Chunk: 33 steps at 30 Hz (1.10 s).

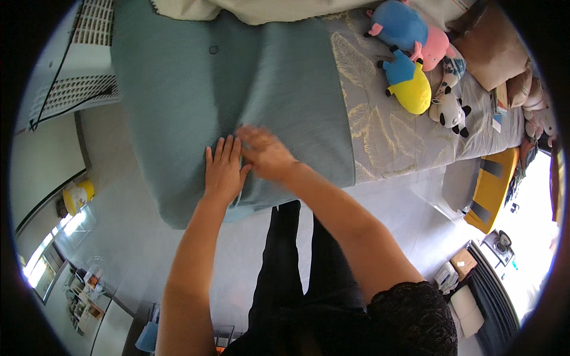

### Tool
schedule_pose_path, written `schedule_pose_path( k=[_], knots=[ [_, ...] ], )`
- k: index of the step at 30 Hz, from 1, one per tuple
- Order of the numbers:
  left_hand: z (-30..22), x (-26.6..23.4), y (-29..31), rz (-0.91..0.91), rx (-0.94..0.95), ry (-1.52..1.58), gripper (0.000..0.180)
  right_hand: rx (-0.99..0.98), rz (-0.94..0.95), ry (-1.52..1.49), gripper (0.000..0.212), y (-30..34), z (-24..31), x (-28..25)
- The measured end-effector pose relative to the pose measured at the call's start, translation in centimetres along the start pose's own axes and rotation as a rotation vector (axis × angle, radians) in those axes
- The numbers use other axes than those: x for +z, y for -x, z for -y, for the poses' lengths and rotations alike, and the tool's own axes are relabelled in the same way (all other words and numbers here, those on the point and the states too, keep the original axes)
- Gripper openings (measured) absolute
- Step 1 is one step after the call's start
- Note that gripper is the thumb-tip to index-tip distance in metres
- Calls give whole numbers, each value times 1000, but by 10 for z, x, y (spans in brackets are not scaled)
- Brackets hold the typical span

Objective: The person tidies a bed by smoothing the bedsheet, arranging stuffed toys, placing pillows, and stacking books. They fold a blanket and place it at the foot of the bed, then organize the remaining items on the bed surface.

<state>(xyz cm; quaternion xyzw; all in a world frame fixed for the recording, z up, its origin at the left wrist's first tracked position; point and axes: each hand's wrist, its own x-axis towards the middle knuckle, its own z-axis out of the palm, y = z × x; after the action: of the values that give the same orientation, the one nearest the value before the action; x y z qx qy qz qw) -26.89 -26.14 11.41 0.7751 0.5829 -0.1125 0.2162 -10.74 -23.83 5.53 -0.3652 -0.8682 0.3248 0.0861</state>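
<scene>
A grey-green fitted cover (178, 118) lies over the left end of a bed, with soft folds running across it. Flat on this cloth near the bed's front edge rests my left hand (224, 167), fingers stretched out. Right beside it, my right hand (266, 155) is over the same fabric, its fingers blurred by motion but extended and holding nothing. A small ridge of cloth shows just below the two hands.
A cream blanket (255, 10) is bunched at the far edge. Plush toys, including a yellow-and-blue one (412, 89), and brown pillows (490, 44) sit on the leaf-patterned sheet (374, 136) to the right. A white slatted unit (83, 62) stands left of the bed.
</scene>
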Motion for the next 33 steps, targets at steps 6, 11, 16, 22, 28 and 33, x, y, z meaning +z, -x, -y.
schedule_pose_path(
  k=[6, 11, 16, 22, 28, 33],
  knots=[
    [11, -6, -68, -58, 108, -38, 64, 889, -398, 377, 59, 94, -105, -36],
    [21, -37, -127, -21, -54, -341, 46, 850, -359, 378, 56, 116, -108, -42],
    [38, -81, -130, 187, 40, -582, 46, 852, -355, 324, 55, 112, -109, -45],
    [15, -107, -151, 413, 35, -708, 39, 838, -383, 263, 57, 107, -108, -46],
    [38, -84, -154, 446, 157, -681, 21, 831, -409, 216, 55, 106, -104, -49],
    [21, -75, -131, 221, 81, -386, 36, 838, -393, 238, 56, 108, -103, -50]
  ],
)
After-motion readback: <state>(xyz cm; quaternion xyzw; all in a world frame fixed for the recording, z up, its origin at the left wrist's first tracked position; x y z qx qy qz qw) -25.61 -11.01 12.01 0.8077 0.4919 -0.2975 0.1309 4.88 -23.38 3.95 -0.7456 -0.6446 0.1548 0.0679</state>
